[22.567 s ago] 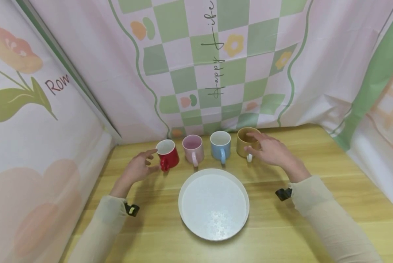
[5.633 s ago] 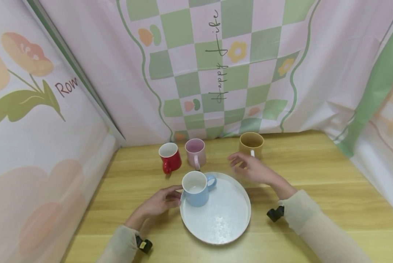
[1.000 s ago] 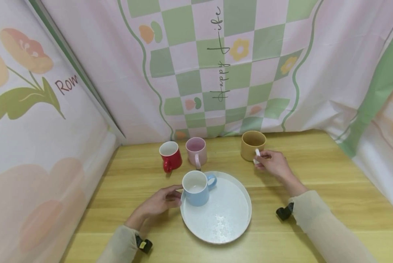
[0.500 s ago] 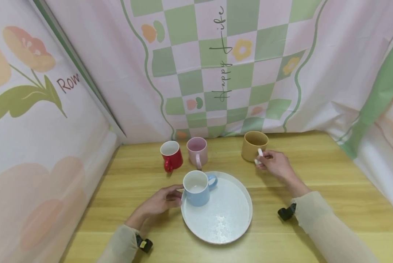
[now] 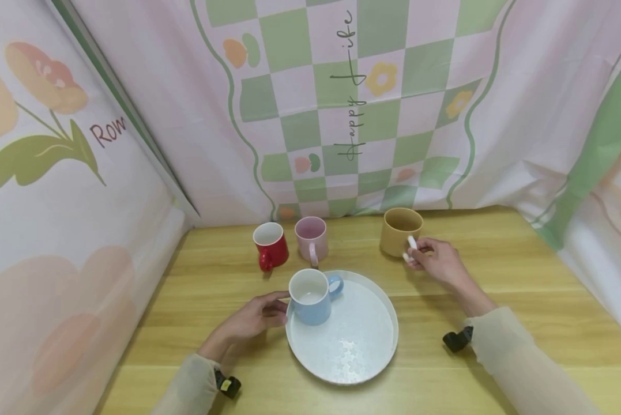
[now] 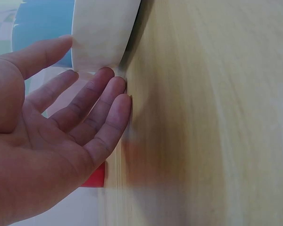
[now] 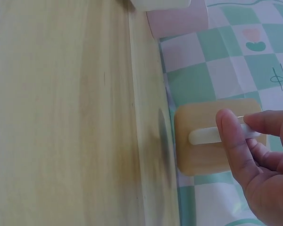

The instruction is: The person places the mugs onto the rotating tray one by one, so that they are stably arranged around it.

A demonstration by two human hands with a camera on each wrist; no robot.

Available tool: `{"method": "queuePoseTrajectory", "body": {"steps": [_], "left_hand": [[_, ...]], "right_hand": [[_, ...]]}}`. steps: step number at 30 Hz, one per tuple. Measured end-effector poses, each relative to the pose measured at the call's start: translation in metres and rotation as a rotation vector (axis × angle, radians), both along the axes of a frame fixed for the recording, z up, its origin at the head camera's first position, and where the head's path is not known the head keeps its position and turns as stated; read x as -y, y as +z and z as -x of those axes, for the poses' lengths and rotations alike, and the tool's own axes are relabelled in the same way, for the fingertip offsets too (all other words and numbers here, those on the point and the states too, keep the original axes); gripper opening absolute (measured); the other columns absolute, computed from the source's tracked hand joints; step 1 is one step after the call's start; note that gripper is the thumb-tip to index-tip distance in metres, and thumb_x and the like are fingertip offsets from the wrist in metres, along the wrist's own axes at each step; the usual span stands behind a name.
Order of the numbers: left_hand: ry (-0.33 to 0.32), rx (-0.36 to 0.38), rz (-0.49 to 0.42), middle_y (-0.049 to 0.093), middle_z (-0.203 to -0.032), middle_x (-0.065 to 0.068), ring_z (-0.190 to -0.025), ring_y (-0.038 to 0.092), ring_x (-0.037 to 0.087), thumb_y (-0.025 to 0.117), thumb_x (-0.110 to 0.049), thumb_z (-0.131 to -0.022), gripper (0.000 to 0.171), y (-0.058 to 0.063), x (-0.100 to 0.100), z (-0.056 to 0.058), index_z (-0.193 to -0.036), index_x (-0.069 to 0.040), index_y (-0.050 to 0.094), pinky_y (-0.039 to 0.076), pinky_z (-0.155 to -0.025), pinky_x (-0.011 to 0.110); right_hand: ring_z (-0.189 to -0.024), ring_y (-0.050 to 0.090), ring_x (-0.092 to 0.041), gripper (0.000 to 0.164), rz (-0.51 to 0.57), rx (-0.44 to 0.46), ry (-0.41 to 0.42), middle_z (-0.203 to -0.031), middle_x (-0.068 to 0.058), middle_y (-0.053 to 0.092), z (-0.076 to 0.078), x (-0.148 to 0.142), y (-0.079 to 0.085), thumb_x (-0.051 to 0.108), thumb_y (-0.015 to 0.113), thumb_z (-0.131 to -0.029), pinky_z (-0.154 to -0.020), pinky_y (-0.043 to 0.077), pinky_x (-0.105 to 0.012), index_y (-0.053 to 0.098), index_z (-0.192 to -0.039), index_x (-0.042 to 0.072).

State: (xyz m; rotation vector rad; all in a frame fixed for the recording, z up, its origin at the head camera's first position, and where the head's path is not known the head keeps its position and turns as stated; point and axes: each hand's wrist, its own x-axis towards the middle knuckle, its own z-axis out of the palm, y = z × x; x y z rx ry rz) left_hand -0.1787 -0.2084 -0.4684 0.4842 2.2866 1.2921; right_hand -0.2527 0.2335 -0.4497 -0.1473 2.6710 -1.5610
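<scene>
In the head view my right hand pinches the white handle of a mustard-yellow mug between thumb and fingers. The right wrist view shows the yellow mug upright, a shadow on the wood by its base. My left hand lies beside the round white tray, fingers loosely bent, fingertips right at its rim. On the tray's left part stands a light blue mug, handle to the back right. Seen in the left wrist view, the left hand holds nothing.
A red mug with a white inside and a pink mug stand behind the tray on the wooden table. A checked cloth hangs along the table's back edge, close behind the mugs.
The blue mug has gone from the back row onto the tray. The right hand, free several seconds ago, now grips the yellow mug's handle. Over the last second the left hand stays put.
</scene>
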Motion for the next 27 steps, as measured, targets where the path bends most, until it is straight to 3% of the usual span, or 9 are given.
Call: {"method": "queuePoseTrajectory", "body": {"steps": [27], "left_hand": [[-0.007, -0.012, 0.003, 0.066, -0.129, 0.013, -0.122, 0.061, 0.029, 0.063, -0.017, -0.098, 0.055, 0.0, 0.001, 0.0, -0.15, -0.015, 0.045, 0.048, -0.108, 0.049]], "right_hand": [[-0.086, 0.074, -0.028, 0.033, -0.082, -0.044, 0.085, -0.107, -0.023, 0.071, -0.036, 0.013, 0.024, 0.021, 0.058, -0.102, -0.076, 0.062, -0.036, 0.06, -0.122, -0.005]]}}
